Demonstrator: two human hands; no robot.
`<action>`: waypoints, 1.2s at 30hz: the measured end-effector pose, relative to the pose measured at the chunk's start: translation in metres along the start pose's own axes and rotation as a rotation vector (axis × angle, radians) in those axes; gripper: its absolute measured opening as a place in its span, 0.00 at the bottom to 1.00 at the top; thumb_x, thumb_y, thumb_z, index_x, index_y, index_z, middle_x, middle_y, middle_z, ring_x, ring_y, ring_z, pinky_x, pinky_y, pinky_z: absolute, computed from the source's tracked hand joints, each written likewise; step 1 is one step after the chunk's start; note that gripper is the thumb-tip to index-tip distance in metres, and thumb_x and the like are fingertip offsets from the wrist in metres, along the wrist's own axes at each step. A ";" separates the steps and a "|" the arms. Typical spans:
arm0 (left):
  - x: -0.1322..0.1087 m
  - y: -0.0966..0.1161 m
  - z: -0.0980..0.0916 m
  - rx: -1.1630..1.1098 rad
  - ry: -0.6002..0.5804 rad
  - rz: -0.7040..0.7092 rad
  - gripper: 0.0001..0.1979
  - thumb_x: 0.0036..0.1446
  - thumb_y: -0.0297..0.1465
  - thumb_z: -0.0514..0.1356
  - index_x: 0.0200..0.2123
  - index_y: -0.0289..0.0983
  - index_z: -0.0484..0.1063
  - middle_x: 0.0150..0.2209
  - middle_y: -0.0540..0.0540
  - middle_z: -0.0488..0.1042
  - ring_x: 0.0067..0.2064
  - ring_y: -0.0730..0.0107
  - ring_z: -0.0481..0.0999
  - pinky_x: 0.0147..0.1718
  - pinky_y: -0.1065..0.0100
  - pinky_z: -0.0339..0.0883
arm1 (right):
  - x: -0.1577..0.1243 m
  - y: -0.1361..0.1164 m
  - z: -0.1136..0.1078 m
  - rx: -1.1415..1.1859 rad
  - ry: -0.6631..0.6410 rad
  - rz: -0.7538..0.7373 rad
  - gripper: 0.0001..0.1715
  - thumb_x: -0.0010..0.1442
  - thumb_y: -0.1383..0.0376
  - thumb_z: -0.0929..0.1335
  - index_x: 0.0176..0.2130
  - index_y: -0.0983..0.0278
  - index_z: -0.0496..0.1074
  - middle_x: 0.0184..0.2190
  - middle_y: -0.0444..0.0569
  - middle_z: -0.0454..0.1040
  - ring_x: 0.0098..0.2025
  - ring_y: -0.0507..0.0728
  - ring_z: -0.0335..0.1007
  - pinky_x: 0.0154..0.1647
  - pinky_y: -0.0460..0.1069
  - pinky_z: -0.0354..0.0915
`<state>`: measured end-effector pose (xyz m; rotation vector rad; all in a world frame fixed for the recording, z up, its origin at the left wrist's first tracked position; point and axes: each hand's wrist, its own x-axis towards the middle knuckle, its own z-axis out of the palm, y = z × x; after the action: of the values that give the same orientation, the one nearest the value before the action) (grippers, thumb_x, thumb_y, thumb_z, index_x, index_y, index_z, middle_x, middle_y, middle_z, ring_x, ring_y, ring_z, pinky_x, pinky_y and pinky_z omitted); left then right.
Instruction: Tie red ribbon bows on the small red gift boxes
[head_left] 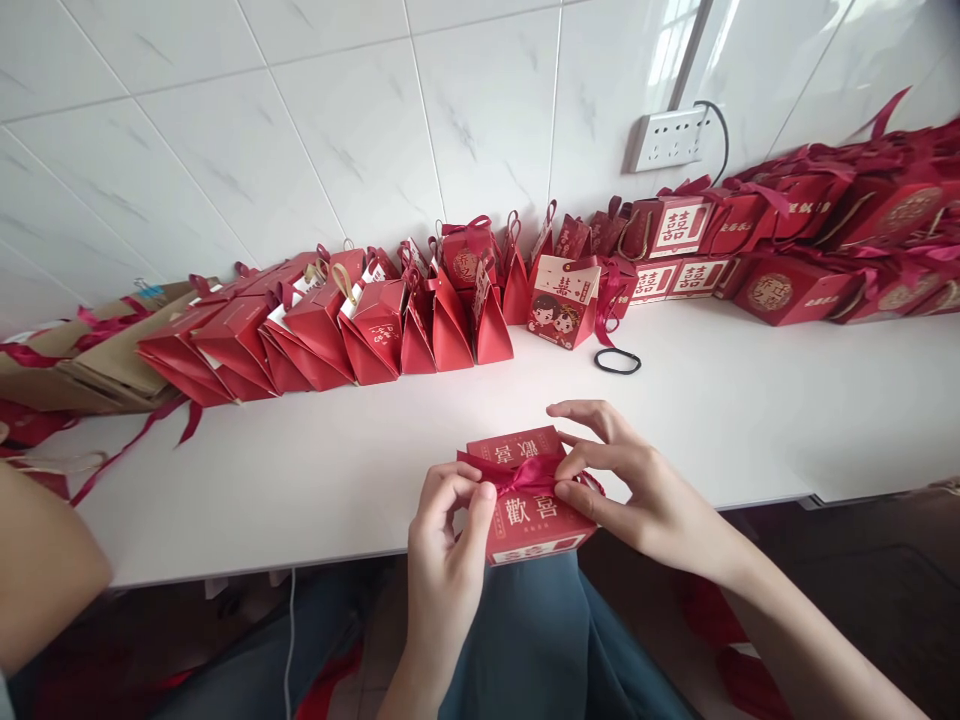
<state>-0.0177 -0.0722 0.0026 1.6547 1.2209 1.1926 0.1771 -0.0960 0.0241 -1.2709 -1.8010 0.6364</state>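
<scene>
A small red gift box [525, 510] with gold characters sits at the near edge of the white table [300, 470], in front of me. A red ribbon [517, 474] crosses its top in a bow. My left hand [446, 540] pinches the ribbon's left loop with thumb and fingers closed. My right hand [630, 480] pinches the right side of the bow, its upper fingers stretched over the box's far corner.
Along the tiled wall runs a long row of red gift boxes [375, 320] with ribbons and handles, piled higher at the right [825, 240]. A black hair tie [618, 361] lies on the table. Brown paper bags [97, 360] lie at the left. A wall socket [667, 138] is above.
</scene>
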 end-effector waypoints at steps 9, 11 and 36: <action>0.000 -0.001 -0.001 -0.020 0.019 -0.061 0.12 0.60 0.36 0.55 0.25 0.38 0.65 0.39 0.47 0.66 0.40 0.70 0.70 0.37 0.73 0.67 | -0.001 0.011 -0.016 -0.023 -0.077 0.037 0.10 0.61 0.66 0.64 0.28 0.62 0.67 0.58 0.54 0.61 0.65 0.65 0.53 0.57 0.59 0.63; 0.001 0.000 -0.001 0.006 0.018 -0.063 0.12 0.60 0.35 0.55 0.26 0.38 0.65 0.38 0.47 0.65 0.39 0.70 0.69 0.37 0.73 0.67 | 0.000 0.013 -0.020 -0.053 -0.098 0.045 0.10 0.61 0.65 0.64 0.28 0.62 0.67 0.57 0.55 0.63 0.63 0.66 0.56 0.55 0.59 0.65; -0.001 0.005 0.007 0.179 0.010 0.198 0.14 0.57 0.27 0.52 0.21 0.38 0.52 0.24 0.52 0.58 0.28 0.75 0.63 0.26 0.75 0.60 | 0.068 -0.018 0.015 -0.135 -0.240 0.108 0.09 0.60 0.66 0.64 0.30 0.65 0.71 0.30 0.47 0.76 0.30 0.52 0.69 0.32 0.46 0.61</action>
<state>-0.0094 -0.0747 0.0054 1.9410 1.2220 1.2403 0.1449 -0.0384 0.0524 -1.4409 -2.0087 0.7648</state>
